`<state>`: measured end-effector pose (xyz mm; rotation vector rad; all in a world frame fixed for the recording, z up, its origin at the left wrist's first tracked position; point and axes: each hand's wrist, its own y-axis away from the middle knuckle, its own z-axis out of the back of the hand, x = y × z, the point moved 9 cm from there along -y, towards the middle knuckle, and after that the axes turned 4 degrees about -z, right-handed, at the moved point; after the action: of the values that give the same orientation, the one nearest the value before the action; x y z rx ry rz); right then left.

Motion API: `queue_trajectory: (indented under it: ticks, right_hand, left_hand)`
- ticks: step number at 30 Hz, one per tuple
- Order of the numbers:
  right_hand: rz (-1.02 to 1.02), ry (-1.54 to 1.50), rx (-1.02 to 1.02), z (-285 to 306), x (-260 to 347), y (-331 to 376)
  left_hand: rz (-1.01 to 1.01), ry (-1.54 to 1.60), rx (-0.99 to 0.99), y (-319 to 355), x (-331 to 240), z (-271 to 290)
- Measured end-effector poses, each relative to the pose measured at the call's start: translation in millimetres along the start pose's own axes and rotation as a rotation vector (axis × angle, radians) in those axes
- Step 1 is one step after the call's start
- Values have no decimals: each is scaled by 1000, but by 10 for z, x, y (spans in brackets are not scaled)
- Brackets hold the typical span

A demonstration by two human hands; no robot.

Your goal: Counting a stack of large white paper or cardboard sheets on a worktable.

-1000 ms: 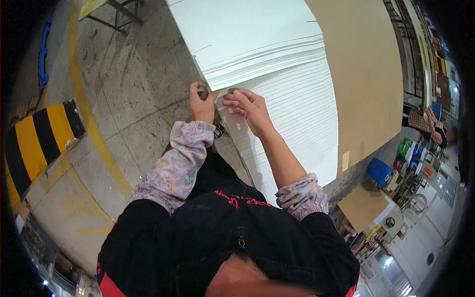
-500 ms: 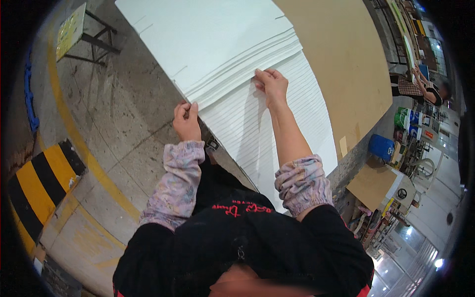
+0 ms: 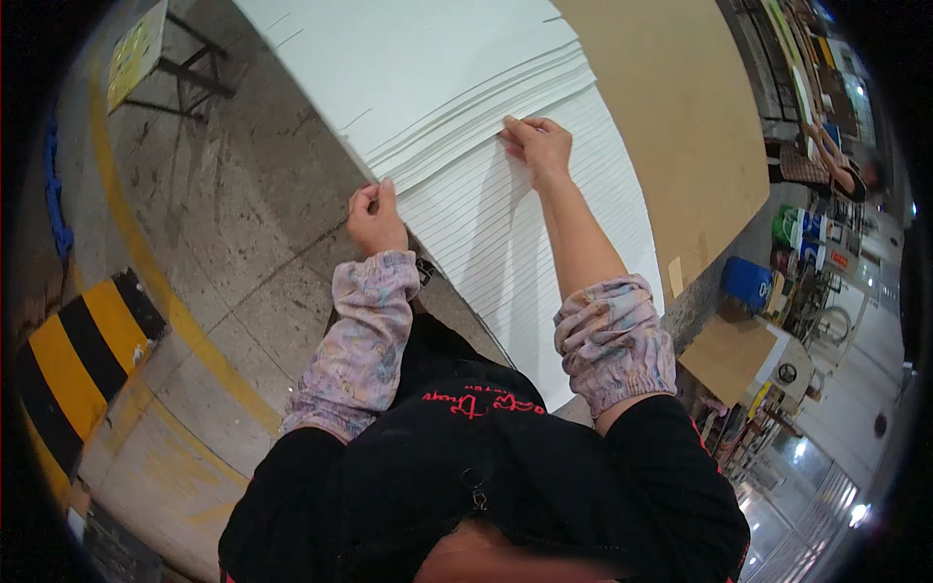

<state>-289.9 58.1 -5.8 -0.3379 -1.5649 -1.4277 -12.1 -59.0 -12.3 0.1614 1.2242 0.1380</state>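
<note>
A large white sheet (image 3: pixel 573 194) lies in front of me, marked with many thin parallel lines. Across it runs a bunch of narrow white strips (image 3: pixel 466 121), their edges stacked close together. My left hand (image 3: pixel 377 219) is closed at the sheet's left edge, thumb and fingers pinching the near end of a white strip. Farther right, my right hand (image 3: pixel 539 151) pinches the same strip's edge between thumb and fingers and casts a shadow on the lined surface. Whether the strip is loose or still joined to the sheet I cannot tell.
Brown board (image 3: pixel 680 126) extends under and beyond the white sheet to the right. A small metal-legged stand (image 3: pixel 165 63) is at far left, a yellow-and-black striped block (image 3: pixel 83 355) nearer. At right are a blue bin (image 3: pixel 746 282), cardboard (image 3: pixel 729 355) and another person (image 3: pixel 826 170).
Both my hands have shifted slightly away from me, the left one also a little to the right. Their pinching grips look the same.
</note>
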Motion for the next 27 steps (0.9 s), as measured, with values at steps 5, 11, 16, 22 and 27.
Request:
queue_trajectory:
  ticks: [5,11,16,22,27]
  right_hand:
    - [125,17,4,96,-40,-65]
    - [1019,768,-84,-347,395,793]
    - [1146,1051,81,-592,83,950]
    - [1127,1201,36,-606,-36,957]
    - [1120,1227,31,-621,-46,991]
  left_hand:
    - [-38,218,189,71,-74,-217]
    - [2,336,193,116,-43,-171]
    - [85,369,77,94,57,-155]
    - [115,381,211,116,31,-230]
    - [134,327,233,149,-9,-205]
